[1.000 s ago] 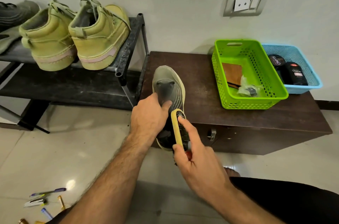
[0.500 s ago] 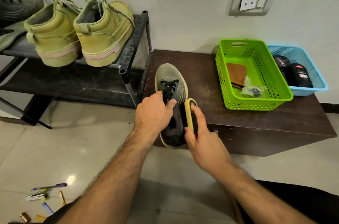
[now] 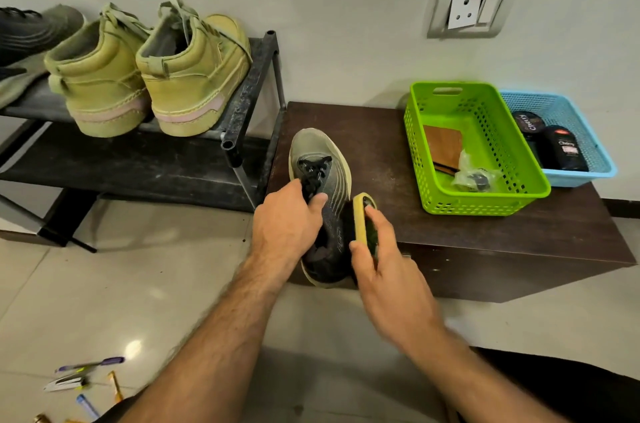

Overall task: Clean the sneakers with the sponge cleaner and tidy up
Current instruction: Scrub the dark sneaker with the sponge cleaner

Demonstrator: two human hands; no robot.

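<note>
Head view: left hand [image 3: 289,218] grips the sneaker [image 3: 322,180]; right hand [image 3: 388,266] pinches the sponge cleaner [image 3: 362,218] against its side.

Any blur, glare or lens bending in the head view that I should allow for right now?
Head view: right hand slightly motion-blurred against the sponge cleaner; left hand and sneaker sharp; a glare spot on the floor tiles; wide-angle bending curves the shoe rack and frame edges.

One camera on the person's head looks forward and down, close above the front edge of the brown cabinet [image 3: 450,225].
</note>
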